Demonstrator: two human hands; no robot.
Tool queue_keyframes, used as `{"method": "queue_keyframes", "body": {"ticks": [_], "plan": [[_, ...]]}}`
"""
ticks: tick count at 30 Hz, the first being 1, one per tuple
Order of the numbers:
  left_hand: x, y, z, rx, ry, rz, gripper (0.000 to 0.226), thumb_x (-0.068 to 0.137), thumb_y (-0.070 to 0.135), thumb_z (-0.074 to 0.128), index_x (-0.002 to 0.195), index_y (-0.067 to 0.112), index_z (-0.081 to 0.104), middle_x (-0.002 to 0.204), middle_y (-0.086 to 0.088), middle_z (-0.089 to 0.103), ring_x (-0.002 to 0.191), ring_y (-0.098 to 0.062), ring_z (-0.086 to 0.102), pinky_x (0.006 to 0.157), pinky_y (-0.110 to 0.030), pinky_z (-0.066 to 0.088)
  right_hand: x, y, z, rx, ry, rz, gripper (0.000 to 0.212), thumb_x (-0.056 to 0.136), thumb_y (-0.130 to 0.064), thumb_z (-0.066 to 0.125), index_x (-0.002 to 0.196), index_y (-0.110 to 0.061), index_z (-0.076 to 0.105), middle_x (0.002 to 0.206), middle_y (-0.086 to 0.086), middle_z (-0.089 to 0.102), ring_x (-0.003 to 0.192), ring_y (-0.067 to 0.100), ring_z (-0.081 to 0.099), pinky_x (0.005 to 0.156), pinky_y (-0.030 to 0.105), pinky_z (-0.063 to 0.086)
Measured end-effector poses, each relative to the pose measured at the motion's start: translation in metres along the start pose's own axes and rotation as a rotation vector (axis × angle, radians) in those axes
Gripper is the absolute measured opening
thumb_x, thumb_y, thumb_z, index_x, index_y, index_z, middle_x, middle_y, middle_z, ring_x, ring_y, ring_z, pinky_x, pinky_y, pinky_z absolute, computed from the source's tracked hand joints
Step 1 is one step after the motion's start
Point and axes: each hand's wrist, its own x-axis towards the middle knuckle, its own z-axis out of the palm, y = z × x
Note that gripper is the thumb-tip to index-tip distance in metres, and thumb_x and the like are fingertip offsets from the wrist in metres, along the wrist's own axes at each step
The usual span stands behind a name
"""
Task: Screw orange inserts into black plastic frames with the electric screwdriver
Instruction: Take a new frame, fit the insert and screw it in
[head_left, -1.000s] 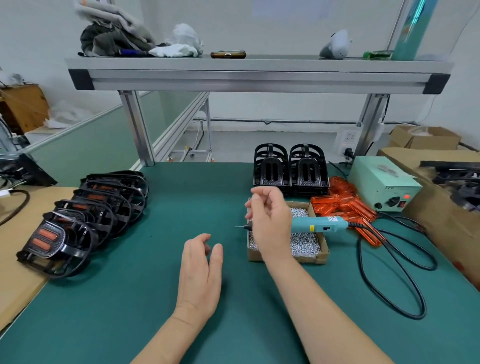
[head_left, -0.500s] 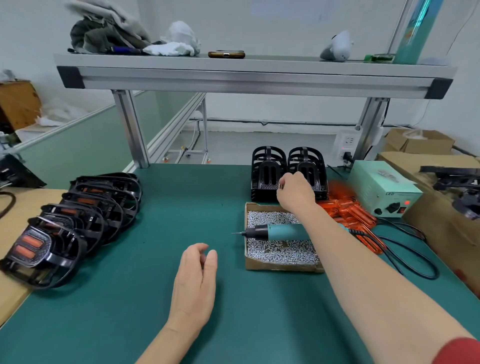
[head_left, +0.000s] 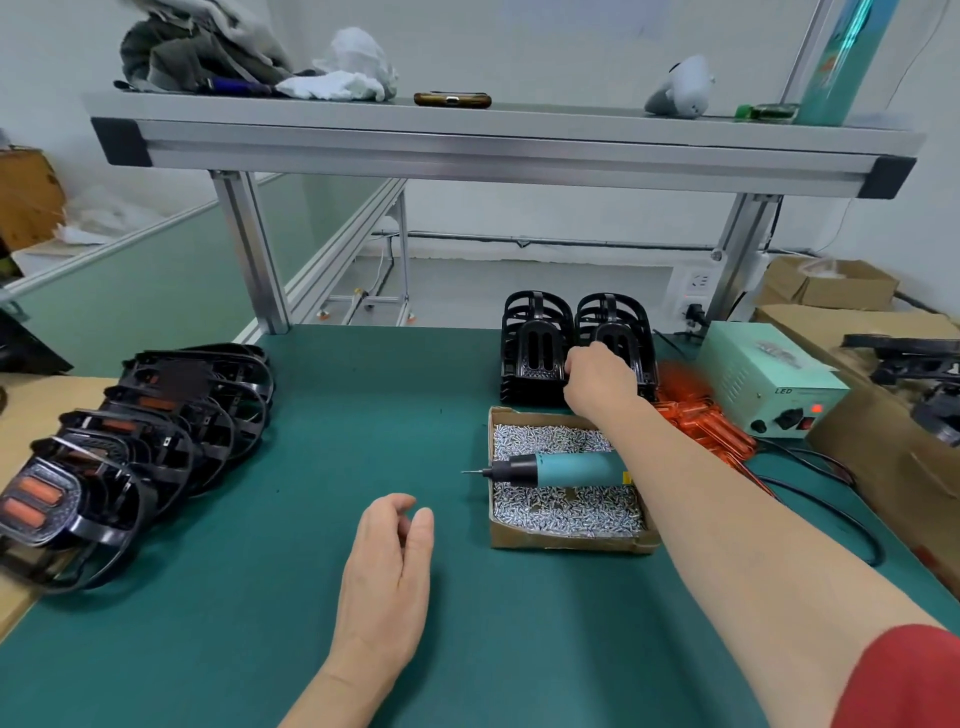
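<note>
Up at centre right, gripping a bare black frame (head_left: 616, 336) in curled right hand (head_left: 597, 376), left hand (head_left: 387, 566) loose and empty, electric screwdriver (head_left: 563, 467) untouched, finished frames (head_left: 130, 441) rowed far left.

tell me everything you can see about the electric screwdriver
The electric screwdriver has a teal plastic-looking barrel, a black nose and a thin metal bit pointing left. It lies on its side across the cardboard box of screws, its bit jutting past the box's left wall over the green mat. A yellow label shows near its rear, which the right forearm hides. Nothing grips it.
</note>
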Motion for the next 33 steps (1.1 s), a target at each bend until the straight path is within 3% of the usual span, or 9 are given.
{"method": "queue_keyframes", "body": {"ticks": [13,19,24,29,33], "plan": [[0.001,-0.004,0.001,-0.015,-0.004,-0.001,0.015,0.099,0.042,0.045,0.109,0.035,0.052,0.102,0.016,0.058,0.102,0.008,0.051,0.080,-0.012,0.037,0.003,0.011,0.009,0.032,0.075,-0.038,0.025,0.093,-0.008,0.065,0.117,-0.014,0.064,0.119,0.012,0.056,0.105,0.036,0.062,0.086,0.041,0.052],[0.002,-0.004,0.001,-0.001,-0.003,0.026,0.013,0.099,0.042,0.044,0.106,0.034,0.051,0.101,0.015,0.058,0.101,0.007,0.051,0.080,-0.012,0.037,-0.003,0.015,0.003,0.044,0.199,-0.085,0.021,0.097,-0.009,0.060,0.117,-0.013,0.058,0.113,0.012,0.059,0.098,0.034,0.062,0.071,0.033,0.038],[0.002,-0.005,0.001,0.004,-0.007,0.020,0.015,0.099,0.044,0.044,0.106,0.034,0.052,0.102,0.016,0.058,0.102,0.008,0.051,0.081,-0.015,0.037,-0.011,0.021,-0.004,0.091,0.267,-0.120,0.012,0.097,-0.010,0.058,0.108,-0.013,0.059,0.106,0.009,0.062,0.094,0.034,0.062,0.070,0.032,0.036],[0.002,-0.006,0.001,0.010,-0.005,0.026,0.023,0.096,0.051,0.040,0.106,0.035,0.052,0.102,0.017,0.058,0.101,0.008,0.051,0.081,-0.015,0.037,-0.024,0.024,-0.014,0.195,0.311,-0.139,0.008,0.096,-0.012,0.059,0.104,-0.012,0.059,0.104,0.009,0.060,0.092,0.034,0.060,0.072,0.037,0.042],[0.003,-0.006,0.001,0.022,0.004,0.040,0.019,0.098,0.046,0.042,0.106,0.032,0.052,0.101,0.015,0.059,0.101,0.007,0.051,0.080,-0.016,0.037,-0.034,0.019,-0.023,0.301,0.345,-0.142,0.006,0.096,-0.016,0.063,0.101,-0.013,0.059,0.104,0.006,0.062,0.094,0.030,0.059,0.076,0.037,0.043]]}}
